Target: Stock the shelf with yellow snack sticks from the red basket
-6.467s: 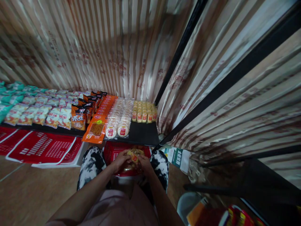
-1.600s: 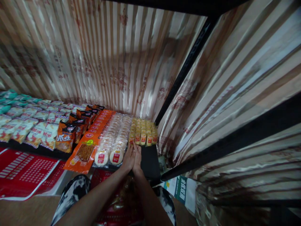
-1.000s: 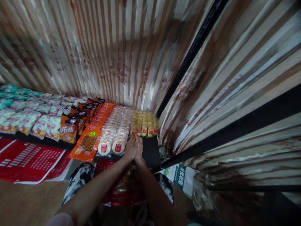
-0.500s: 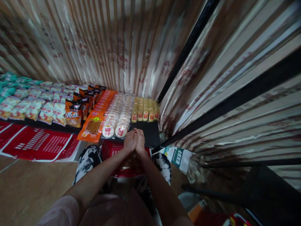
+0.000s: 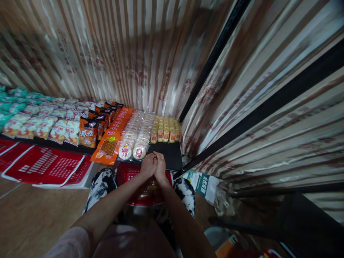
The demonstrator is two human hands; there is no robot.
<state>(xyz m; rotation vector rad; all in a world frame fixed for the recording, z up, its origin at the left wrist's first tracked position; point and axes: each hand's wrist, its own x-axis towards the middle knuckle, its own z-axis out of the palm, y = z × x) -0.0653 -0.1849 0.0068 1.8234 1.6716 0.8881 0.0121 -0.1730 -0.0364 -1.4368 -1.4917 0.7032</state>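
Observation:
My left hand point(image 5: 148, 166) and my right hand point(image 5: 161, 167) are pressed side by side, fingers together, over the front edge of a black shelf point(image 5: 168, 157). Nothing shows between them. Just beyond the fingertips the shelf is bare. Further back stand rows of small yellow packs point(image 5: 165, 131). Left of my hands lie clear packs of round white cakes point(image 5: 135, 139) and flat orange packs point(image 5: 112, 139). Below my wrists, between my knees, sits a red basket point(image 5: 127, 172) with wrapped snacks point(image 5: 146, 190) in it.
More snack bags point(image 5: 51, 123) fill the shelf to the left. Red baskets point(image 5: 45, 166) lie on the wooden floor at the left. A striped shiny curtain backs the shelf, with a black post point(image 5: 212, 61) at its right. A green-and-white carton point(image 5: 202, 182) sits beside my right knee.
My hands went from the red basket, where they held a yellow pack, up to the yellow packs on the shelf. Since then they have drawn back, still together, to the shelf's front edge.

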